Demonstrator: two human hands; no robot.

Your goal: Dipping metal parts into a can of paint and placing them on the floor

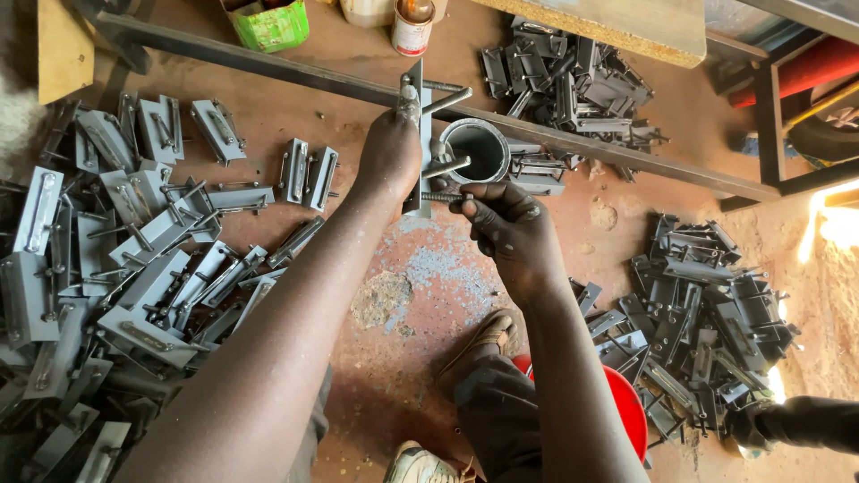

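My left hand [389, 152] grips an upright grey metal bracket [417, 148] with several bolts sticking out of it, held on edge over the floor. My right hand [510, 228] pinches the threaded end of the lowest bolt [440, 197] on that bracket. Right behind the bracket stands a round grey tin [479, 148], open at the top.
Heaps of like grey brackets lie at the left [116, 268], at the back [573, 80] and at the right [698, 313]. A long steel bar [268, 64] crosses the floor. A green box [268, 22], a small can [412, 27], a red stool [626, 407] and my sandalled feet [488, 335] are near.
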